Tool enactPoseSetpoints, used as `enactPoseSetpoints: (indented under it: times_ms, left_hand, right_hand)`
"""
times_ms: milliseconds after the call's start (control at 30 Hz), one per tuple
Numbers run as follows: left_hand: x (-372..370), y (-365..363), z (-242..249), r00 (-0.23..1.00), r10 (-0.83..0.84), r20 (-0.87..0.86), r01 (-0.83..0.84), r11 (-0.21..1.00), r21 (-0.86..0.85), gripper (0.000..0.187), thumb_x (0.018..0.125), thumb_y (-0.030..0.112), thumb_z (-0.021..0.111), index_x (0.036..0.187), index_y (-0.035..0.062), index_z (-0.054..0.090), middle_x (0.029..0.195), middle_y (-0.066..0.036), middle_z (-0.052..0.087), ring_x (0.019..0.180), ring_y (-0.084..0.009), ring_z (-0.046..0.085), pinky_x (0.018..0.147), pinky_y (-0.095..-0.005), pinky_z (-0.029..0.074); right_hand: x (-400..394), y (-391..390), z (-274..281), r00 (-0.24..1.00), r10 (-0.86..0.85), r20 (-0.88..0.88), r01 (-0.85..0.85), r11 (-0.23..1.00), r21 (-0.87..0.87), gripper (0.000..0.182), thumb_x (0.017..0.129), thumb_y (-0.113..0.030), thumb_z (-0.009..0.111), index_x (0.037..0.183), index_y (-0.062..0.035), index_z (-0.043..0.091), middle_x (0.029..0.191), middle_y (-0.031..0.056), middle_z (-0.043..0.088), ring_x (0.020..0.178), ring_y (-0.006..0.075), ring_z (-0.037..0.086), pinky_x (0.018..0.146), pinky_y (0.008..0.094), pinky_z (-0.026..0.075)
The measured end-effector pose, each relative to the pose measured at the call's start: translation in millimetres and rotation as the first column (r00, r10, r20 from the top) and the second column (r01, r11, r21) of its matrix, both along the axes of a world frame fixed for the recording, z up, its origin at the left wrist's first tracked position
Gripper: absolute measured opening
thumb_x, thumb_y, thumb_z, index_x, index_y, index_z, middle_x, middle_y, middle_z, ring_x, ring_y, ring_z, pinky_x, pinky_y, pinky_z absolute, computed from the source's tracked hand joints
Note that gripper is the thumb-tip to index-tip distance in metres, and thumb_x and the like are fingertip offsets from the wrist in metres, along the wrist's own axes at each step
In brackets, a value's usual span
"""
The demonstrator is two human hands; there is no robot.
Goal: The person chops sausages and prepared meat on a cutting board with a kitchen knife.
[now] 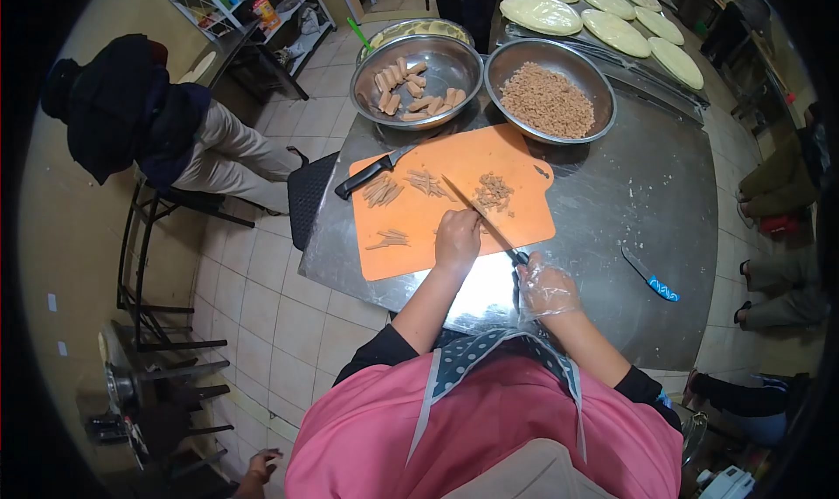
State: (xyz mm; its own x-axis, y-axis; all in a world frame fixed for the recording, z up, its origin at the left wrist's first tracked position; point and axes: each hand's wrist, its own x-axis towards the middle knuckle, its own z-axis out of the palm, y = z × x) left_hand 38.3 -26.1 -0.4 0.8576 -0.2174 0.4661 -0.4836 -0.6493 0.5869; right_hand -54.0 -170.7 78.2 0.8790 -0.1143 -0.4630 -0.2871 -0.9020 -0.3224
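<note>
On the orange cutting board [516, 158], my right hand [549, 287], in a clear plastic glove, grips the black handle of a kitchen knife [494, 226]. The blade points away and to the left across the board. My left hand [459, 239] has its fingers curled down right beside the blade; what lies under them is hidden. Past the blade is a small heap of diced sausage [494, 193]. Thin sausage strips [382, 190] lie in separate groups at the board's left side. A second black-handled knife [365, 176] rests across the board's upper left edge.
Behind the board stand a steel bowl [360, 88] of sausage pieces and a steel bowl [609, 114] of diced sausage. A blue-handled knife [662, 287] lies right on the metal table [629, 211]. Flat dough ovals [616, 32] fill the back right. A person [131, 106] is at left.
</note>
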Motion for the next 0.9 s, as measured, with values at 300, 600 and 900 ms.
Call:
enactPoseSetpoints:
  times_ms: [300, 600, 900]
  left_hand:
    - [-1.6, 0.1, 3.5, 0.999, 0.039, 0.012, -0.039, 0.997, -0.060, 0.007, 0.074, 0.006, 0.062, 0.078, 0.0006, 0.064, 0.078, -0.013, 0.061, 0.073, -0.0301, 0.055, 0.067, -0.0371, 0.045]
    - [-1.9, 8.6, 5.5, 1.000, 0.025, -0.007, -0.025, 0.999, 0.041, 0.010, 0.073, 0.007, 0.063, 0.081, 0.0021, 0.066, 0.075, -0.012, 0.063, 0.076, -0.0291, 0.056, 0.068, -0.0357, 0.046]
    - [-1.1, 1.7, -1.9, 1.000, 0.016, 0.014, -0.016, 1.000, 0.009, 0.010, 0.074, 0.006, 0.062, 0.082, 0.0018, 0.066, 0.077, -0.014, 0.064, 0.072, -0.0297, 0.058, 0.067, -0.0365, 0.047]
  right_hand:
    - [12.0, -4.3, 0.8, 0.997, 0.010, 0.082, -0.016, 0.996, 0.084, 0.034, 0.090, -0.034, 0.038, 0.098, -0.0015, 0.046, 0.081, 0.0259, 0.060, 0.079, 0.0416, 0.059, 0.071, 0.0497, 0.045]
    - [12.7, 4.5, -16.5, 0.999, -0.035, 0.039, 0.030, 0.991, 0.129, 0.036, 0.090, -0.035, 0.036, 0.101, -0.0018, 0.045, 0.085, 0.0260, 0.060, 0.083, 0.0421, 0.058, 0.074, 0.0495, 0.045]
    - [21.2, -14.8, -18.1, 0.992, -0.113, 0.062, 0.100, 0.977, 0.189, 0.040, 0.089, -0.039, 0.036, 0.100, -0.0014, 0.045, 0.086, 0.0260, 0.060, 0.084, 0.0425, 0.058, 0.075, 0.0493, 0.044]
